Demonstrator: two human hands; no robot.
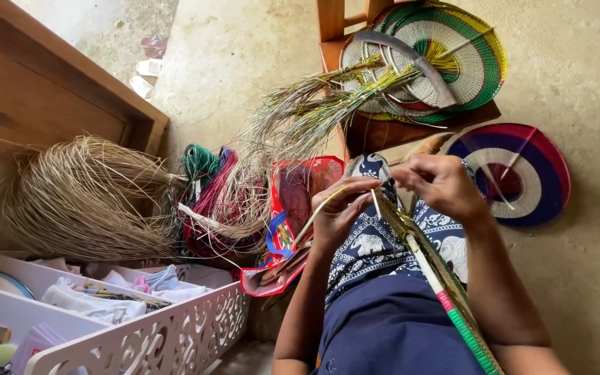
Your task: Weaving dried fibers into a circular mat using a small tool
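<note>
Two hands are working close together over my lap. I am thinking the thin yellow strip (328, 201) could slip out or snap if I am pulling too hard, and then the weave could come loose. My left hand (338, 208) is curling its fingers shut around that strip. My right hand (442, 184) is pinching the top end of the long woven band (446, 292), which is lying across my lap and running down toward my right leg.
</note>
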